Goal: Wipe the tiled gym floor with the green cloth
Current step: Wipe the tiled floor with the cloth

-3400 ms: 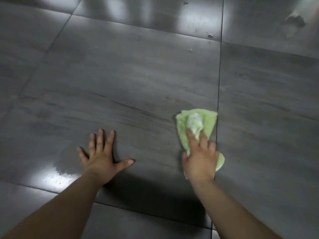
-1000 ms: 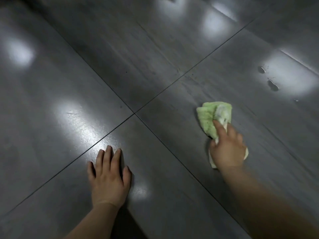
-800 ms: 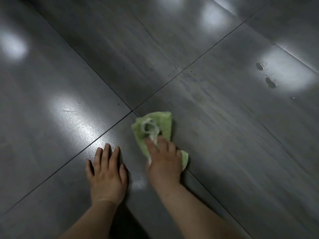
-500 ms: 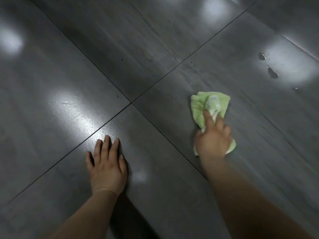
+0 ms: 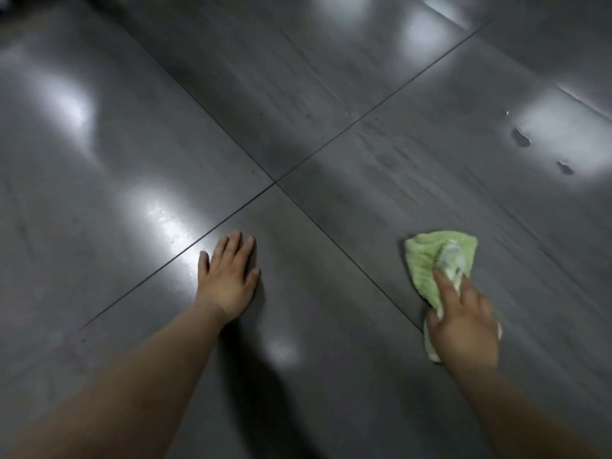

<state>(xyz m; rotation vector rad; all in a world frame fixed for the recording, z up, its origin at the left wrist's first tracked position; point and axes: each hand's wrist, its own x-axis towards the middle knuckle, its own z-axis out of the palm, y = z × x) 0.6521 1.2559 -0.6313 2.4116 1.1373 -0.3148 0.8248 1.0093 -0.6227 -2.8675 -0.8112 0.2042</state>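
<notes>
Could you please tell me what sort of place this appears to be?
Likely an indoor room with a polished hard floor; nothing more specific shows. Large dark grey tiles meet at thin grout lines, bright reflections shine on them, and the right hand presses a green cloth.

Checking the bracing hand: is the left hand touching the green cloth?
Apart. The head view shows bare floor and a grout line between the left hand and the green cloth.
</notes>
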